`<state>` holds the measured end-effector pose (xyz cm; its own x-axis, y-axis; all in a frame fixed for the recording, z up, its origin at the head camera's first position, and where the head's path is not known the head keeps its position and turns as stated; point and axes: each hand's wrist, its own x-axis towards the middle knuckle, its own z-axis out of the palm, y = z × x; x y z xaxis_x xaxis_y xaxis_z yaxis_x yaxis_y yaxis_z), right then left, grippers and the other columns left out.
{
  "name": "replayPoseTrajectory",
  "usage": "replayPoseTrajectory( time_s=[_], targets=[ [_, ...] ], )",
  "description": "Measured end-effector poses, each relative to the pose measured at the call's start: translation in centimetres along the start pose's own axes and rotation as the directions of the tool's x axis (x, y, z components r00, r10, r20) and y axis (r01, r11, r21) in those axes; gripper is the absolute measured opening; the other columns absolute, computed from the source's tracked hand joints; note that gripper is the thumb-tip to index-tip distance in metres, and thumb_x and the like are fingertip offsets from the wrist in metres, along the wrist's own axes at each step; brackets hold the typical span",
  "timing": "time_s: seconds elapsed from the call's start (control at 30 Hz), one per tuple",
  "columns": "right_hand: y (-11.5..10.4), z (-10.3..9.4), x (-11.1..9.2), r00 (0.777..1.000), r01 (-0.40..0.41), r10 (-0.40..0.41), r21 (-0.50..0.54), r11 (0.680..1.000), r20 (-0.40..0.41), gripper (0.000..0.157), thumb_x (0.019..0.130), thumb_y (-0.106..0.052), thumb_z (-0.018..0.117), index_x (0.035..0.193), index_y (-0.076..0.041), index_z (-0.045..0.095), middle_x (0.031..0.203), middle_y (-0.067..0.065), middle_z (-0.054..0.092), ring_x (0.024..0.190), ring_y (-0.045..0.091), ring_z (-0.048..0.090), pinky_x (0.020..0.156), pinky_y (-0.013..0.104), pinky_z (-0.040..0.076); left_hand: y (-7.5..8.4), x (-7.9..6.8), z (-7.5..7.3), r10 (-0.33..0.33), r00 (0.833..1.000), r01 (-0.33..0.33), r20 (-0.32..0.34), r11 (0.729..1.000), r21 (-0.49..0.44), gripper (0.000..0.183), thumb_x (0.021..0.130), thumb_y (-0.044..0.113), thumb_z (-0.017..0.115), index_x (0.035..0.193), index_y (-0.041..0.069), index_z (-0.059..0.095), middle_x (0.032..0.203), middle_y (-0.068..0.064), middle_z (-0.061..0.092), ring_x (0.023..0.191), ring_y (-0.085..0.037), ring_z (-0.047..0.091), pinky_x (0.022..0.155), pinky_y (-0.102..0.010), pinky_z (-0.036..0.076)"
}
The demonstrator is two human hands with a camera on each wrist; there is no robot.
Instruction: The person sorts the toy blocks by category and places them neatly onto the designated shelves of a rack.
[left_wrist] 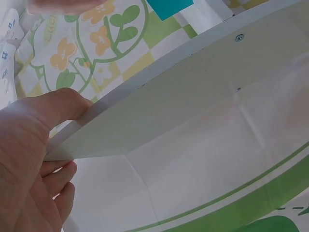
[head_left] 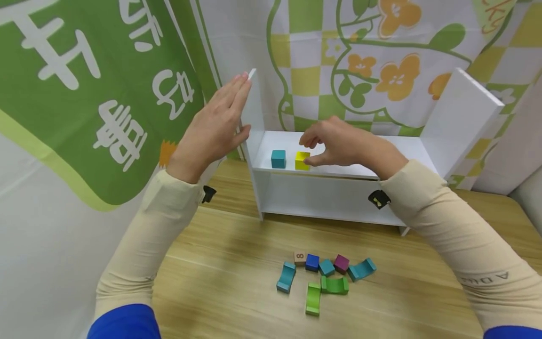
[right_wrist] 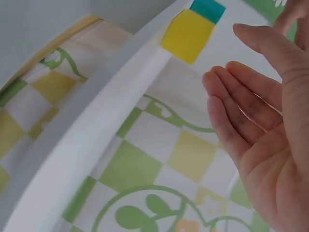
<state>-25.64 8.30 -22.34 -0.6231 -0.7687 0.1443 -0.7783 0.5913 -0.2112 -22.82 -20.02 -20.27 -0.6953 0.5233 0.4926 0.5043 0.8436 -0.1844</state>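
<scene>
My left hand (head_left: 216,125) is at the left side panel of a small white shelf (head_left: 322,197). In the left wrist view its thumb lies on one face of the panel (left_wrist: 145,106) and its fingers on the other, gripping it. A teal cube (head_left: 278,159) and a yellow cube (head_left: 302,161) sit side by side on the upper board. Just right of the yellow cube hovers my right hand (head_left: 338,141), thumb and fingers parted. The right wrist view shows a gap between this hand and the yellow cube (right_wrist: 188,36), with nothing held.
Several blocks lie on the wooden table in front of the shelf: a numbered wooden cube (head_left: 299,258), a blue cube (head_left: 312,262), a teal cube, a purple cube (head_left: 341,264), and teal and green curved blocks (head_left: 334,285). A patterned curtain (head_left: 305,61) hangs behind the shelf.
</scene>
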Motion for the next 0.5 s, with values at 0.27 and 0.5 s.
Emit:
replayPoseTrajectory(
  time_s=[0.27,0.5],
  targets=[
    [-2.1,-0.2,-2.3,0.995,0.104,-0.105,-0.073,0.992,-0.004,0.036,0.080,-0.026,0.077,0.110,-0.007,0.071,0.106,0.005,0.073,0.095,0.018,0.068,0.088,0.037,0.056,0.1,0.0,-0.1,0.007,1.000,-0.007,-0.008,1.000,-0.012,0.083,0.091,0.020,0.064,0.155,0.004,0.013,0.164,-0.008,0.013,0.153,-0.023,0.013,0.127,-0.034,0.013],
    [-2.6,1.7,-4.1,0.991,0.128,-0.126,-0.050,0.990,0.046,0.035,0.080,-0.024,0.078,0.110,-0.008,0.071,0.105,0.003,0.073,0.095,0.014,0.068,0.084,0.032,0.060,0.1,0.1,-0.2,0.003,1.000,-0.003,0.005,1.000,-0.014,0.083,0.091,0.020,0.063,0.155,0.004,0.012,0.164,-0.008,0.012,0.153,-0.023,0.012,0.127,-0.034,0.012]
  ],
)
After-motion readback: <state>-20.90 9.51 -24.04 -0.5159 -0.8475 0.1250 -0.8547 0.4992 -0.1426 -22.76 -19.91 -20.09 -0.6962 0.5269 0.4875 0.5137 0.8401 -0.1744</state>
